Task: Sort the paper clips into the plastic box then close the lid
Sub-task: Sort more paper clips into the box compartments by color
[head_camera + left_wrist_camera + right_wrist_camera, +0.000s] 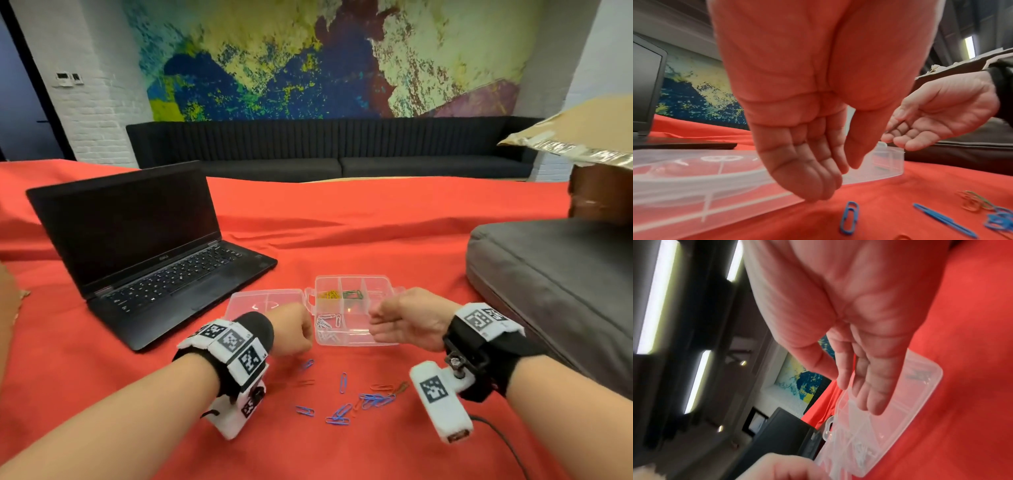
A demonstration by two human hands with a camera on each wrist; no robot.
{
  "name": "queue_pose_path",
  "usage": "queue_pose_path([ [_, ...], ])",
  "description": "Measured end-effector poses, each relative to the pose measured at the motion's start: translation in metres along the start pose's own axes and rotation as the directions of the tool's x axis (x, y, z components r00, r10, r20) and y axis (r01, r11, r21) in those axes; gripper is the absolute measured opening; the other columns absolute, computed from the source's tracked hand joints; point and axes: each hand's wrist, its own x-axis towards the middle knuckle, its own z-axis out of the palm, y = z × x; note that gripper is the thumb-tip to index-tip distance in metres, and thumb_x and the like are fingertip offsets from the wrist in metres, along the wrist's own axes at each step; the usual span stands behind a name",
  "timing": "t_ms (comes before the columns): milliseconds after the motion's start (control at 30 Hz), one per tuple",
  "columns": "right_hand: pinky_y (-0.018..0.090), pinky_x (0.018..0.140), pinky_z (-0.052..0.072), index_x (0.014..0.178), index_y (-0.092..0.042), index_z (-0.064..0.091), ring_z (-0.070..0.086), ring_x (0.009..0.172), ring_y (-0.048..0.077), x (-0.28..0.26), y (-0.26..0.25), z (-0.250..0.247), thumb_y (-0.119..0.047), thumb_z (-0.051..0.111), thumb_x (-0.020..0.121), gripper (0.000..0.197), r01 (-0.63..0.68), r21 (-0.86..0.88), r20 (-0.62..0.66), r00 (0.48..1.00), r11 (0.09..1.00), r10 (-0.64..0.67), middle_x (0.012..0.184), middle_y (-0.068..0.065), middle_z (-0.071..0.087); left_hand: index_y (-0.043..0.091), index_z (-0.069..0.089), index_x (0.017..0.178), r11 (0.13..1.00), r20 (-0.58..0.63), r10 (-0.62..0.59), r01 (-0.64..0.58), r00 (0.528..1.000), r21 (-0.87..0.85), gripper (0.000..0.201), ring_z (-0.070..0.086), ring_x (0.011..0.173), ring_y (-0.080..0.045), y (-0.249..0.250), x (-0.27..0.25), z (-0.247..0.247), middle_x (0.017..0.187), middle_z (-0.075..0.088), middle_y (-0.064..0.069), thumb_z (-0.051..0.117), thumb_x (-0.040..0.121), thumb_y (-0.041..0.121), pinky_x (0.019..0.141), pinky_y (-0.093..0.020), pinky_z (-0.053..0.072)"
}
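Observation:
A clear plastic box (356,342) stands open on the red cloth, its lid (263,298) laid flat to the left. Yellow clips (329,294), green clips (353,294) and silver clips (327,322) lie in separate compartments. Blue clips (342,409) and red clips (382,388) are scattered on the cloth in front. My left hand (294,332) hangs at the box's front left corner, fingers (818,178) loose and empty above a blue clip (849,217). My right hand (397,318) hovers over the box's right side (910,410), fingers (869,394) straight, nothing seen in them.
An open black laptop (154,253) sits to the left behind the lid. A grey cushion (555,291) fills the right side, with a cardboard box (599,192) behind it. A thin cable (500,435) trails from my right wrist.

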Motion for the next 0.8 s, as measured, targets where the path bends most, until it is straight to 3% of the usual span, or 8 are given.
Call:
queue_pose_path([
  [133,0.032,0.055,0.056,0.072,-0.007,0.061,0.059,0.058,0.021,-0.001,-0.003,-0.004,-0.005,0.056,0.086,0.015,0.114,-0.409,-0.123,0.976,0.905,-0.179,0.069,0.010,0.060,0.003,0.071,0.093,1.000,0.004,0.020,-0.020,1.000,0.006,0.020,0.052,0.045,0.003,0.000,-0.009,0.000,0.066,0.059,0.001,0.054,0.084,0.009,0.044,-0.009,0.039],
  [200,0.028,0.056,0.055,0.069,-0.013,0.065,0.060,0.057,0.019,0.001,-0.007,-0.015,-0.005,0.055,0.082,0.018,0.087,-0.692,-0.160,0.949,0.717,-0.270,0.064,0.004,0.062,0.007,0.070,0.096,1.000,-0.077,0.027,-0.026,0.997,0.013,0.019,0.057,0.066,-0.008,-0.002,-0.009,-0.001,0.082,0.065,-0.003,0.055,0.083,0.010,0.062,-0.017,0.044],
  [300,0.025,0.076,0.051,0.082,-0.019,0.075,0.068,0.085,0.020,0.006,-0.019,-0.027,-0.006,0.053,0.080,0.026,0.034,-0.911,-0.125,0.927,0.411,-0.354,0.084,0.001,0.072,0.017,0.063,0.110,0.997,-0.227,0.049,-0.062,0.973,-0.047,0.026,0.055,0.086,-0.016,0.000,0.001,-0.005,0.104,0.065,-0.003,0.061,0.085,0.021,0.076,-0.023,0.042],
  [400,0.028,0.088,0.052,0.097,-0.024,0.074,0.067,0.099,0.018,0.018,-0.031,-0.022,-0.012,0.058,0.082,0.025,0.068,-0.978,0.018,0.970,0.197,-0.243,0.103,-0.002,0.074,0.022,0.065,0.113,0.997,-0.185,0.076,-0.077,0.980,0.000,0.031,0.059,0.096,-0.019,0.006,0.016,-0.009,0.108,0.064,-0.001,0.066,0.084,0.034,0.083,-0.027,0.045],
  [533,0.032,0.080,0.051,0.109,-0.015,0.067,0.065,0.102,0.027,0.037,-0.034,-0.001,-0.019,0.060,0.086,0.024,0.046,-0.984,0.065,0.993,-0.174,-0.103,0.112,0.007,0.069,0.013,0.076,0.092,0.998,-0.116,0.051,-0.046,0.992,0.039,0.024,0.065,0.088,-0.020,0.012,0.033,-0.005,0.089,0.070,-0.003,0.068,0.082,0.034,0.070,-0.027,0.044],
  [633,0.033,0.077,0.048,0.110,-0.008,0.062,0.064,0.104,0.030,0.045,-0.028,0.008,-0.016,0.055,0.090,0.023,0.045,-0.964,0.079,0.989,-0.261,-0.123,0.113,0.011,0.067,0.010,0.077,0.084,0.999,-0.124,0.040,-0.042,0.991,-0.014,0.024,0.064,0.073,-0.018,0.010,0.041,-0.004,0.074,0.068,-0.004,0.071,0.079,0.032,0.065,-0.026,0.046],
  [733,0.034,0.082,0.050,0.110,-0.006,0.063,0.064,0.104,0.030,0.046,-0.028,0.007,-0.018,0.062,0.085,0.028,0.058,-0.975,0.075,0.995,-0.213,-0.073,0.111,0.011,0.067,0.007,0.077,0.083,0.996,-0.121,0.044,-0.052,0.992,-0.067,0.027,0.060,0.069,-0.018,0.005,0.046,-0.002,0.075,0.072,-0.010,0.073,0.077,0.034,0.065,-0.029,0.048],
  [800,0.032,0.077,0.049,0.110,-0.008,0.064,0.064,0.099,0.030,0.044,-0.029,0.005,-0.018,0.061,0.086,0.026,0.058,-0.976,0.072,0.995,-0.208,-0.062,0.107,0.012,0.068,0.007,0.076,0.082,0.992,-0.111,0.035,-0.048,0.993,-0.117,0.031,0.059,0.069,-0.017,0.001,0.048,-0.001,0.072,0.068,-0.008,0.074,0.076,0.037,0.070,-0.032,0.051],
])
